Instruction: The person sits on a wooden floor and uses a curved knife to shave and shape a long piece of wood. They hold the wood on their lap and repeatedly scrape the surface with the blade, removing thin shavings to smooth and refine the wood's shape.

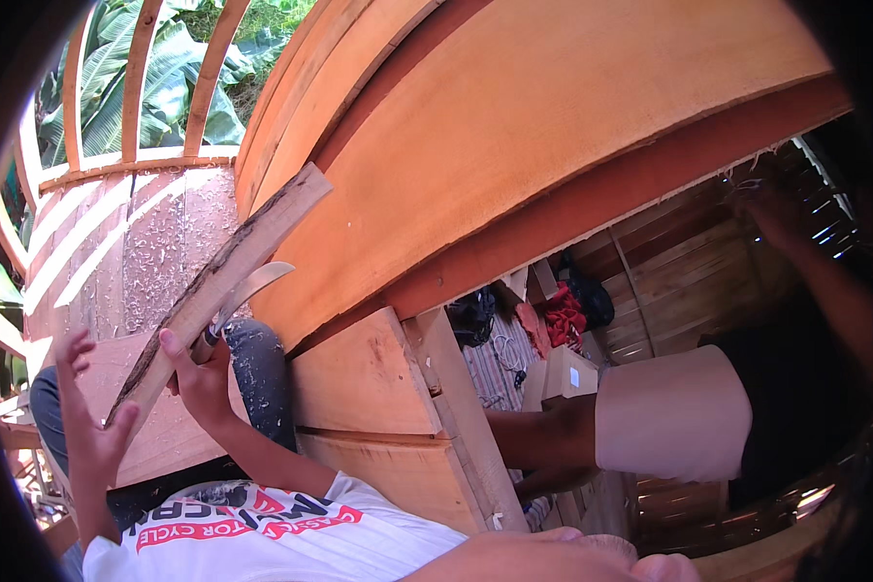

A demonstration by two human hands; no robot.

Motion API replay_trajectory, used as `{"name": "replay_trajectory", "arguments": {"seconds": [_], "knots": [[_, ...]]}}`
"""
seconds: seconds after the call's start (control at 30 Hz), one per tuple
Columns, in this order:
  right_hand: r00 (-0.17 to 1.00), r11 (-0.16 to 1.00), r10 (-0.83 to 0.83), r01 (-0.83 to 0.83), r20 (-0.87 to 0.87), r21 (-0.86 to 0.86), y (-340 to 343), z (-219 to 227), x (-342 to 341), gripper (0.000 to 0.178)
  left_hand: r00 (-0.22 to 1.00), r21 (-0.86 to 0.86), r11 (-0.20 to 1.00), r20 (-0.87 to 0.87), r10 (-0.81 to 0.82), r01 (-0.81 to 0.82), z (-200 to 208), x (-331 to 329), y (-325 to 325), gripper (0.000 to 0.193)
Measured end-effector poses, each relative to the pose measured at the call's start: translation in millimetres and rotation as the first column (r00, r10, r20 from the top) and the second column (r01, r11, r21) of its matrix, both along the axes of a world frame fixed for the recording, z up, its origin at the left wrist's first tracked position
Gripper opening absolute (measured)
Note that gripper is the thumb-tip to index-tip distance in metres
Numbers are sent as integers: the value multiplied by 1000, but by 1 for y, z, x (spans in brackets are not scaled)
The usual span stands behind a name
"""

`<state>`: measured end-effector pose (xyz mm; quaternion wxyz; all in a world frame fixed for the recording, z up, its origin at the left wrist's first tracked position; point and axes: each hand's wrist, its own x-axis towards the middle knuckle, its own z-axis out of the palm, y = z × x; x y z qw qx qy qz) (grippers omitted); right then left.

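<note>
A long rough wood strip with a dark bark edge slants up from my lap toward a broad orange-brown panel. My left hand is at its lower end, fingers spread and raised, thumb against the wood. Closed around a dark handle, my right hand holds a curved knife. Its thumb lies against the strip's side, and the blade curves out beside the strip. Beneath the strip a flat board lies across my lap between my jeans-clad knees.
Wood shavings cover the plank floor before a slatted railing. The curved wooden panel rises at right. Beyond an opening, a person in light shorts bends near bags and a box. Another hand, owner unclear, is close below.
</note>
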<state>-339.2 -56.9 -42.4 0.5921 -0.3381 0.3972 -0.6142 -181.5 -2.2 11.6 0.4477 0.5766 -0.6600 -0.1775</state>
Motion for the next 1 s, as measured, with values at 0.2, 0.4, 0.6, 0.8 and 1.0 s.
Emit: {"name": "replay_trajectory", "arguments": {"seconds": [0.2,0.4,0.6,0.8,1.0], "knots": [[963,970,111,-158,-245,-183,2,-22,7,24,998,400,916,48,29,-46,-57,-5,34,55],[503,818,-87,-456,-860,-350,-10,-17,-28,42,980,360,915,145,137,-181,-51,42,28,49],[539,874,-191,-287,-820,-392,-22,-27,-44,38,947,288,932,294,133,-221,-37,36,40,43],[527,935,-146,-202,-837,-290,-42,-33,-39,41,863,79,930,406,300,-360,-49,43,52,52],[653,855,-156,-287,-741,-432,-38,-24,-26,41,902,224,921,372,221,-318,-23,39,54,56]]}}
